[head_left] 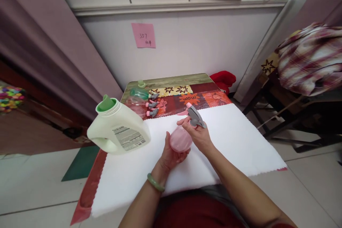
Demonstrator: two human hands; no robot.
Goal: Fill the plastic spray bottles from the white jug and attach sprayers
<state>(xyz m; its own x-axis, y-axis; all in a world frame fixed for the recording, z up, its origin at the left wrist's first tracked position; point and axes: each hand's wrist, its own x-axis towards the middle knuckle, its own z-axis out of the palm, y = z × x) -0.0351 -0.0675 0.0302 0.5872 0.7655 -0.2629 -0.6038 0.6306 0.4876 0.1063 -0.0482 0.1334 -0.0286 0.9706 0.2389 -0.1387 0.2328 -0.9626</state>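
Tilted above the white cloth is a pink spray bottle (180,139) with a grey trigger head and a pink nozzle (196,115). My left hand (171,155) cups the round body from below, and a green bangle circles that wrist. Around the neck, just under the grey head, the fingers of my right hand (199,133) are wrapped. Whether the head is fully screwed on is hidden by the fingers. To the left stands a large cream detergent jug (127,128), its green pouring spout showing at the uncapped mouth.
Behind the jug lie a green spray bottle (139,94) and clear pinkish ones with grey heads (152,113). A green cap (141,84) rests at the table's back edge. The white cloth (232,139) covers the table front. Plaid fabric (312,58) hangs over furniture at right.
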